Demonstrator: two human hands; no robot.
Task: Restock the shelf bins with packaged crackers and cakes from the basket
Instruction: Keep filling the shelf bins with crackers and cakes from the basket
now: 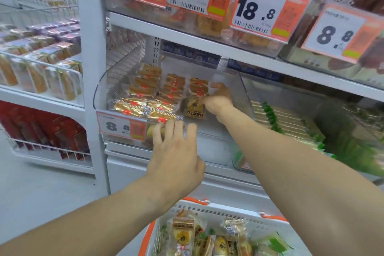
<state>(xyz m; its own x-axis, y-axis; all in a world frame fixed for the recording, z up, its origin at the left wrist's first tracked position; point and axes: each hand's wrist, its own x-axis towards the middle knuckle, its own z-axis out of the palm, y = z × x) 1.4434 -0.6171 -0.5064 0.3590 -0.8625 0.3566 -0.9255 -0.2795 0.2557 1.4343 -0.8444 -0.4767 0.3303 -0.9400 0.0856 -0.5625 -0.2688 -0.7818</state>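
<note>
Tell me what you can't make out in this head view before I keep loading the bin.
- Right hand fingertips: hidden among the packs in the clear bin, so its grip is unclear.
- Left hand: its fingers cover the pack at the bin front.
- Basket: cut off by the bottom edge.
- Small print on the price tag: too blurred to read.

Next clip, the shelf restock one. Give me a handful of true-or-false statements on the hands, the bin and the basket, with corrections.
1. The right hand is inside the clear bin, on a yolk cake packet. True.
2. The left hand is down in the basket. False: it is at the bin's front edge.
3. The basket is empty. False: packets lie in it.
4. The price tag on the bin's front reads 8.8. True.
</note>
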